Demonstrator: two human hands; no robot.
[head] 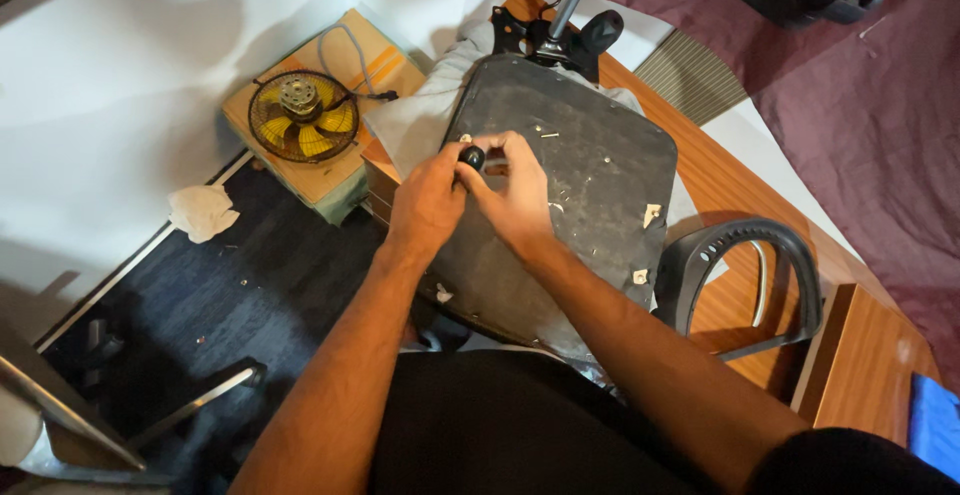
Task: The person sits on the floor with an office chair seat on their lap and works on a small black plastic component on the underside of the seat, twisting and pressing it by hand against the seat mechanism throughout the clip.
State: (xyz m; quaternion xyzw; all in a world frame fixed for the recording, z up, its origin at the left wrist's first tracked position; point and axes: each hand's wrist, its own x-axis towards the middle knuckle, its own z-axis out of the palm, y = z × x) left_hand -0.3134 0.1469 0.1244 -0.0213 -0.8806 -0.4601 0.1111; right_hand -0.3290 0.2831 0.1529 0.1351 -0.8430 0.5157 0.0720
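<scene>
Left hand point(428, 200) and right hand point(515, 195) together, both pinching a small black knob point(472, 157) over the upturned chair seat base point(590, 185) beneath them.

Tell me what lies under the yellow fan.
The yellow fan lies flat on a cardboard box, its grey cord looping over the top. The box top beneath the fan is hidden.

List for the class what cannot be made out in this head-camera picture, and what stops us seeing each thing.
- Small black knob: mostly covered by the left hand and right hand; how it joins the upturned chair seat is hidden.
- Chair mechanism: its post is cut off by the top edge.
- Loose screws: too small to tell their type.
- Blue thing: cut off by the right edge.
</scene>
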